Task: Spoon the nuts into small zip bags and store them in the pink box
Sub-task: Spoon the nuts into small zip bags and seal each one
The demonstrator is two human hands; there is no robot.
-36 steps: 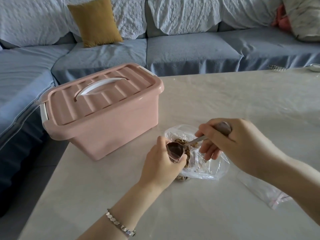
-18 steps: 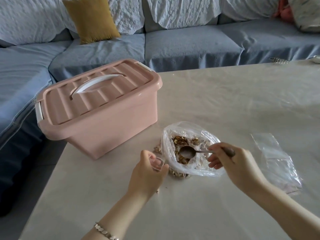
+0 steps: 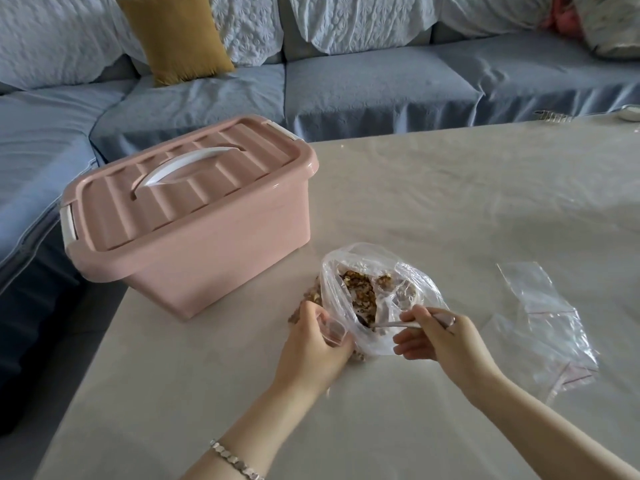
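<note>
Right hand (image 3: 447, 344) pinches spoon (image 3: 389, 324); left hand (image 3: 310, 351) grips zip bag (image 3: 334, 331).

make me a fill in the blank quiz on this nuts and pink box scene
The right hand holds a ____ dipped into the big bag of nuts.
The pink box has a ____ handle on top.
The empty zip bags lie to the ____ of the big bag.
The left hand grips a small zip bag to the ____ of the big bag.
Missing words: spoon; white; right; left.
</note>
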